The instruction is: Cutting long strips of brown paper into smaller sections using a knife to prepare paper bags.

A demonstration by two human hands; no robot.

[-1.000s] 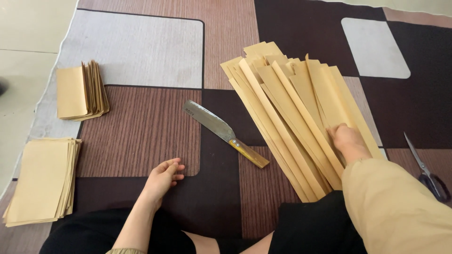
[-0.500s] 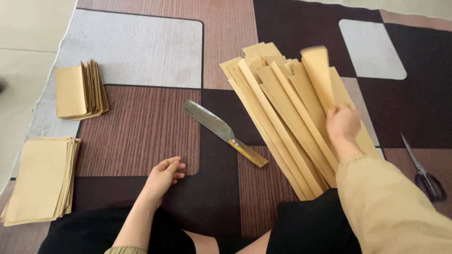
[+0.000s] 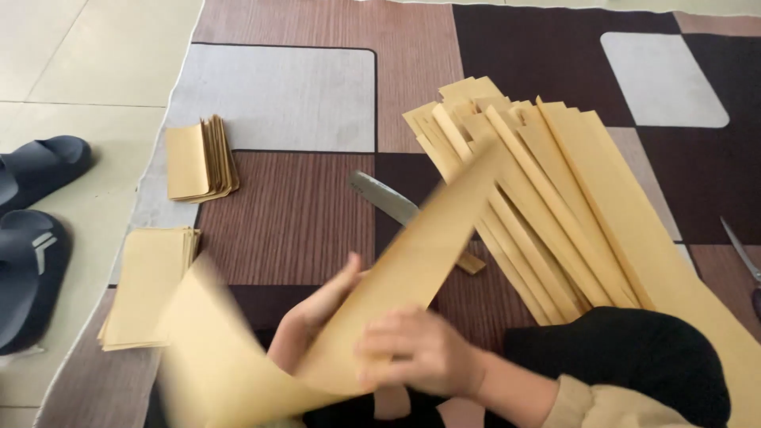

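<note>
Tan paper strip (image 3: pixel 412 261) — held by both hands.
Right hand (image 3: pixel 420 353) and left hand (image 3: pixel 317 313) closed on it; fanned strips (image 3: pixel 555 190) beyond grip remain unprocessed — two folded stacks (image 3: pixel 198 158) lie left.

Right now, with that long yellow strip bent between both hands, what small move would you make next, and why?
Probably press the bend flat into a fold. The long yellow paper strip curves between the left hand and right hand, blurred in motion, not yet creased. Stacks of folded pieces lie on the rug, so a matching fold seems likely. The knife lies untouched.
</note>
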